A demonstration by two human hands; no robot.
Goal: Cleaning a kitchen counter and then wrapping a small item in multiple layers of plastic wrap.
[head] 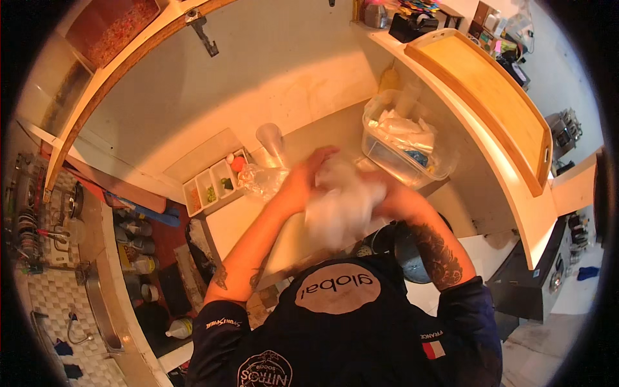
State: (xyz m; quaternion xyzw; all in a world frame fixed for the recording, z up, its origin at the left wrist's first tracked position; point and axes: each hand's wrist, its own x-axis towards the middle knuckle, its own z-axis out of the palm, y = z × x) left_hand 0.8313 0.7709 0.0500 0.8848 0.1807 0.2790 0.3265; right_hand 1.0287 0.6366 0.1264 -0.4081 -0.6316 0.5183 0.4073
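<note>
My left hand and my right hand are close together over the counter, on either side of a crumpled white item. Motion blurs both hands and the item; it looks like thin plastic or cloth, but which cannot be told. Both hands seem to hold it, though the fingertips are partly hidden. Left of my left hand lies a clear plastic bag, with a translucent cup behind it. Beyond my right hand stands a clear plastic bin with folded plastic bags inside.
A white divided tray with chopped food stands at the counter's left. A wooden tray rests on the raised ledge at right. A dark pot sits below my right forearm. Left are shelves with bottles and a sink.
</note>
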